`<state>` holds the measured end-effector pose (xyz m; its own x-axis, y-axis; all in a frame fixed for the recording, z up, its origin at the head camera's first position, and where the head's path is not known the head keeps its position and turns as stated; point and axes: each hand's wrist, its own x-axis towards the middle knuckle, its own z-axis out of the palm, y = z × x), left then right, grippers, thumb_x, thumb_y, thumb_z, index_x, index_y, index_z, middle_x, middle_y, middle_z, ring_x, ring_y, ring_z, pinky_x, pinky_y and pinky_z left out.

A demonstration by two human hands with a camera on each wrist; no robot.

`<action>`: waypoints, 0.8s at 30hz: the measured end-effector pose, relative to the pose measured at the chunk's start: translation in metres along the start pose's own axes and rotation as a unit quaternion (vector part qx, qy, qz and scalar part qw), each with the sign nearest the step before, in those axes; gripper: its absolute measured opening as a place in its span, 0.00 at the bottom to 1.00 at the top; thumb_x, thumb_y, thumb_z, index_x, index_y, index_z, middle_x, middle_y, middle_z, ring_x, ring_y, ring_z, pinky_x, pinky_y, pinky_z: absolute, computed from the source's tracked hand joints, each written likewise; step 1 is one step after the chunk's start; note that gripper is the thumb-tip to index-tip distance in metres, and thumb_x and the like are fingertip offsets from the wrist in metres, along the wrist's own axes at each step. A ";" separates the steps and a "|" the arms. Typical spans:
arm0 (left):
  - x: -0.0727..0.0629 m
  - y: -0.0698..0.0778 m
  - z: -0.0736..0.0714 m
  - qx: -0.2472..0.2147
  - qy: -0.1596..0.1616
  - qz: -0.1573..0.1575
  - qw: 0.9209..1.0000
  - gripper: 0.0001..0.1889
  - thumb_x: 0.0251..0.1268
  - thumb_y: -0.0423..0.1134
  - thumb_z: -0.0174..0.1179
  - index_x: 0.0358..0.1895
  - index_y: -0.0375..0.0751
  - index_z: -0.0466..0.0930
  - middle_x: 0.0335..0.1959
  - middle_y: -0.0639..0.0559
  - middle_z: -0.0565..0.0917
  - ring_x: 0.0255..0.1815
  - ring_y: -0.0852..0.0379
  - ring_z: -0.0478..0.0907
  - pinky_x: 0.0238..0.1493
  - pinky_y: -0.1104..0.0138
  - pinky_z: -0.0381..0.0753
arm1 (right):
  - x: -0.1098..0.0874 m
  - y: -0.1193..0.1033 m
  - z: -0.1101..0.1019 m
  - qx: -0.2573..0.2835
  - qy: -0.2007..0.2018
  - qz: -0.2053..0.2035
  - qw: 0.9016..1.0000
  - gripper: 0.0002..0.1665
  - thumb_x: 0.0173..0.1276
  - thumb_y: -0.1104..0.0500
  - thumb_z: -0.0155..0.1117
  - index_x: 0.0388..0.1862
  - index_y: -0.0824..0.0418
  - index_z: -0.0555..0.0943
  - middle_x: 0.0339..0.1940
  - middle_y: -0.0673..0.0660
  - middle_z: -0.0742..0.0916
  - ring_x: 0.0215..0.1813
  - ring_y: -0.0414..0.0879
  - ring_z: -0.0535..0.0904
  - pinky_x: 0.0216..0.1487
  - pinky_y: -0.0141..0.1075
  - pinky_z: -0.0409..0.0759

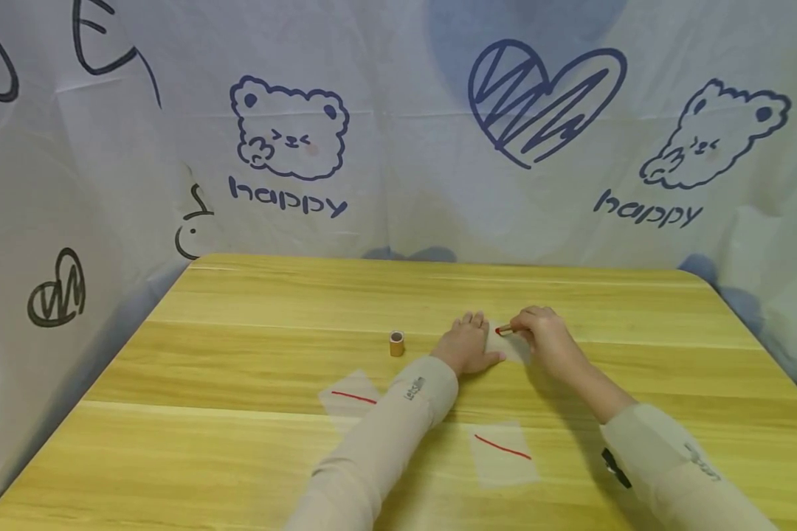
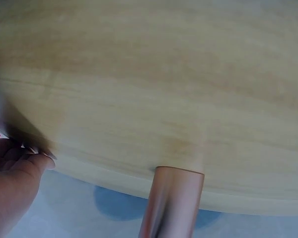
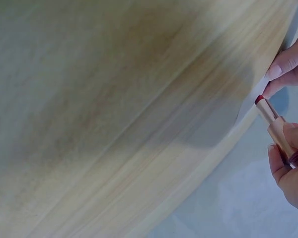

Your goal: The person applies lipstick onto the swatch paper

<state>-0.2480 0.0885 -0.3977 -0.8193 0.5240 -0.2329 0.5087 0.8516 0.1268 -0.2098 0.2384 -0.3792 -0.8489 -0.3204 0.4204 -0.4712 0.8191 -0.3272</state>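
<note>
My right hand [image 1: 550, 343] grips a lipstick [image 3: 278, 131] with a gold-coloured tube, its red tip pointing left and down at a small piece of thin, pale paper [image 1: 514, 348]. My left hand [image 1: 466, 345] presses on the left side of that paper, fingers stretched forward and thumb out to the right. Part of the sheet is hidden under the hands. The lipstick cap [image 1: 396, 344], gold-coloured with its hollow end up, stands on the table left of my left hand; it shows large in the left wrist view.
Two more pale paper pieces lie nearer on the wooden table [image 1: 239, 442], each with a red line: the left sheet [image 1: 345, 413], partly covered by my left sleeve, and the right sheet [image 1: 505, 468] between my forearms. A printed curtain [image 1: 412, 184] hangs behind the table.
</note>
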 end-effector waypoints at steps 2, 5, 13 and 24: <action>-0.001 0.000 0.000 0.002 0.000 0.000 1.000 0.38 0.68 0.62 0.42 0.72 0.40 0.51 0.75 0.48 0.51 0.76 0.53 0.47 0.75 0.65 0.50 | 0.000 0.000 0.000 -0.002 -0.003 -0.002 1.000 0.06 0.56 0.76 0.62 0.31 0.70 0.82 0.33 0.62 0.85 0.37 0.56 0.79 0.39 0.47 0.80; -0.001 0.001 -0.001 0.003 -0.003 0.000 1.000 0.38 0.68 0.62 0.42 0.72 0.40 0.51 0.75 0.48 0.51 0.76 0.53 0.46 0.75 0.65 0.49 | -0.001 0.000 -0.001 -0.004 -0.006 -0.006 1.000 0.07 0.56 0.77 0.61 0.31 0.70 0.82 0.33 0.62 0.85 0.36 0.56 0.78 0.38 0.46 0.80; 0.005 -0.001 0.003 0.003 -0.009 -0.005 1.000 0.39 0.67 0.64 0.41 0.72 0.42 0.51 0.75 0.50 0.51 0.76 0.55 0.46 0.75 0.66 0.50 | -0.002 0.000 -0.001 -0.013 -0.012 -0.013 1.000 0.07 0.57 0.76 0.61 0.32 0.70 0.82 0.34 0.63 0.85 0.36 0.56 0.78 0.37 0.46 0.80; -0.001 0.001 -0.001 0.001 -0.010 -0.004 1.000 0.38 0.68 0.62 0.41 0.73 0.41 0.50 0.75 0.49 0.50 0.76 0.54 0.45 0.75 0.65 0.49 | -0.002 -0.001 -0.002 -0.024 -0.017 -0.019 0.999 0.07 0.57 0.77 0.61 0.32 0.70 0.82 0.34 0.62 0.85 0.36 0.55 0.77 0.38 0.45 0.80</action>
<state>-0.2468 0.0887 -0.3961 -0.8172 0.5175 -0.2538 0.5034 0.8553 0.1229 -0.2070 0.2398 -0.3780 -0.8385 -0.3673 0.4026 -0.4924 0.8272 -0.2708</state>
